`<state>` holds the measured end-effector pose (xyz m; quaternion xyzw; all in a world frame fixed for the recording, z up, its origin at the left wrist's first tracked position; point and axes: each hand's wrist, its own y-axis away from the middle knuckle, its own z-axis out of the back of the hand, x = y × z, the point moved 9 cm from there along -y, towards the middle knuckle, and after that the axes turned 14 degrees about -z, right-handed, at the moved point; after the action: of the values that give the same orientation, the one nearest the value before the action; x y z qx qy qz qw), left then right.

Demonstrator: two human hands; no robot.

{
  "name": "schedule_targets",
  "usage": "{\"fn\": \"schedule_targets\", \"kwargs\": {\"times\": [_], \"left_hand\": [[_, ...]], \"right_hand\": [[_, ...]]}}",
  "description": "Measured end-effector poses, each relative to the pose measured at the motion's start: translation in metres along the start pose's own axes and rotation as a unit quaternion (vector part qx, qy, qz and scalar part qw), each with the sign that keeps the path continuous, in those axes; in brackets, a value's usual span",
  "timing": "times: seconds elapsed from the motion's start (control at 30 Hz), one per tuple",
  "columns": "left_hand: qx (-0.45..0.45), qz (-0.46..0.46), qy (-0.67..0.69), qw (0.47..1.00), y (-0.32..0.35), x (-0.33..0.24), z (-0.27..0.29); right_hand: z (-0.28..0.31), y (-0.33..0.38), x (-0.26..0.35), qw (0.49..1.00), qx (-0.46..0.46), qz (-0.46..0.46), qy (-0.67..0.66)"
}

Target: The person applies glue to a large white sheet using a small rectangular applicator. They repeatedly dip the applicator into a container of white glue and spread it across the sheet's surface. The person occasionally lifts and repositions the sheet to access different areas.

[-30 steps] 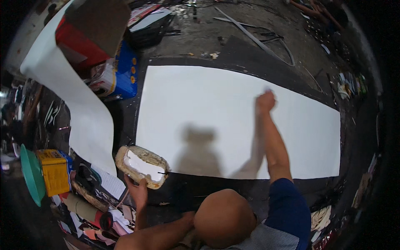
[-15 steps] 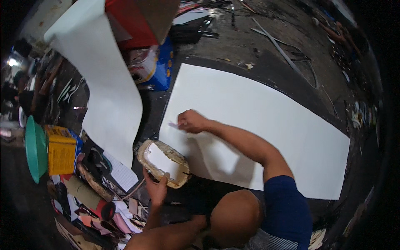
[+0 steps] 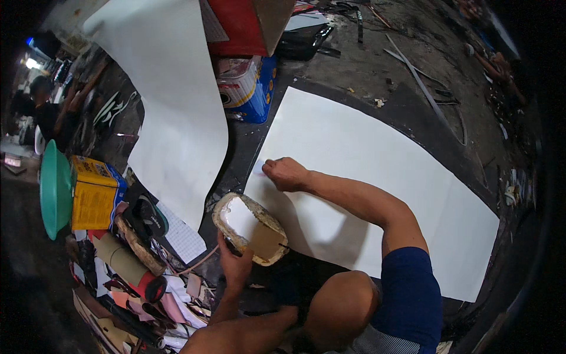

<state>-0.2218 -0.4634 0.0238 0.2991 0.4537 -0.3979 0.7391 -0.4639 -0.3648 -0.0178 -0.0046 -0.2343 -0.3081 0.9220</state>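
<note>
1. At the far left a green basin [image 3: 54, 189] stands on edge, its inside turned away so I can't see what it holds. Just beside it sits a yellow box [image 3: 94, 194], closed, its contents hidden.
2. Near that lies a dark sandal [image 3: 150, 218], a cardboard tube [image 3: 121, 259], and a heap of paper scraps [image 3: 171, 301] spilling toward the near edge.
3. A long white sheet [image 3: 171, 100] hangs down from the far left, curling over the clutter, its lower end near the tub.
4. Far behind it, a blue-and-white tin [image 3: 247, 85] stands under a red box [image 3: 247, 26]; I cannot tell what is in the tin.
5. The left hand [image 3: 234, 264] grips the near rim of a crusted, battered tub [image 3: 250, 229], fingers curled shut over the edge. Inside the tub lies a pale, whitish paste, smeared up its walls.
6. The right hand [image 3: 287, 174] is stretched across to the left edge of a big white sheet [image 3: 377, 177] lying flat on the dark floor [image 3: 365, 65]. The fingers are bunched closed and pressed to the paper; whether they pinch anything I cannot tell.
7. That flat sheet reaches from just beside the tub out to the right, well apart from the thin metal strips [image 3: 424, 88] lying on the far floor.
</note>
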Motion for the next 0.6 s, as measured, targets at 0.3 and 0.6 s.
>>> {"fn": "schedule_targets", "kwargs": {"times": [0.3,0.6], "left_hand": [[0.009,0.004,0.013,1.000,-0.002,-0.010,-0.014],[0.031,0.007,0.015,0.999,-0.001,-0.003,-0.018]], "right_hand": [[0.100,-0.009,-0.164,0.844,-0.337,-0.400,-0.114],[0.079,0.007,-0.191,0.793,-0.355,-0.461,-0.178]]}}
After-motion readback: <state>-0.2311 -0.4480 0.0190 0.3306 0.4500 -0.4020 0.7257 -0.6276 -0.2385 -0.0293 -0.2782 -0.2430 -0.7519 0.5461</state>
